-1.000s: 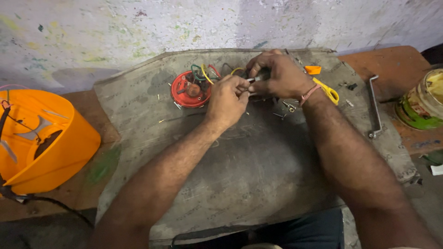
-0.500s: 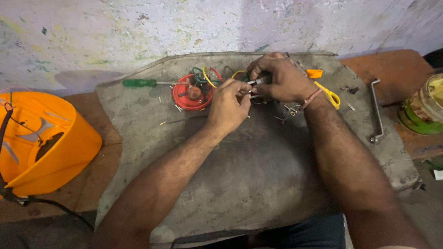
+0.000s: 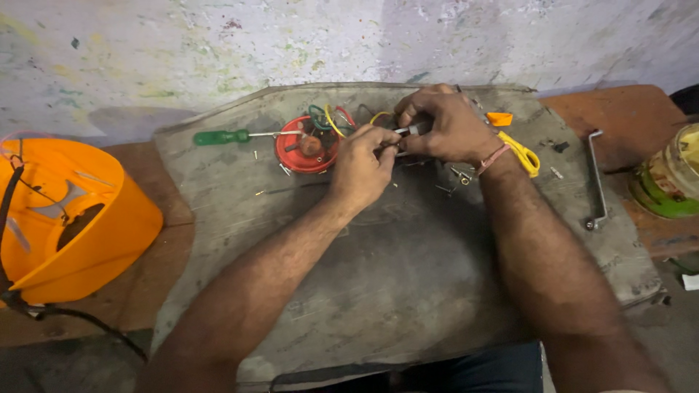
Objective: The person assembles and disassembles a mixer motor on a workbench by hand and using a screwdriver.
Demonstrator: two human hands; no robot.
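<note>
Work surface: a grey, worn board (image 3: 408, 291) lay across a wooden bench, nearest the wearer, both forearms stretched over it
Left hand: the left hand (image 3: 364, 167) was curled, its fingertips pinched on a small pale piece (image 3: 403, 132) held between both hands
Right hand: the right hand (image 3: 448, 127) was clenched around the same piece from the far side, a pink band at the wrist
Red part: a round red motor part (image 3: 306, 145) sat just left of the hands, with green, yellow and red wires looping off it toward them
Loose hardware: small screws (image 3: 460, 175) lay scattered near the right wrist
Right side: yellow-handled scissors (image 3: 520, 153), then a metal wrench (image 3: 597, 175), then a green tin (image 3: 666, 185)
Left side: an orange plastic housing (image 3: 69, 218) stood off the board
Far edge: a green-handled screwdriver (image 3: 222, 136) lay pointing at the red part
</note>
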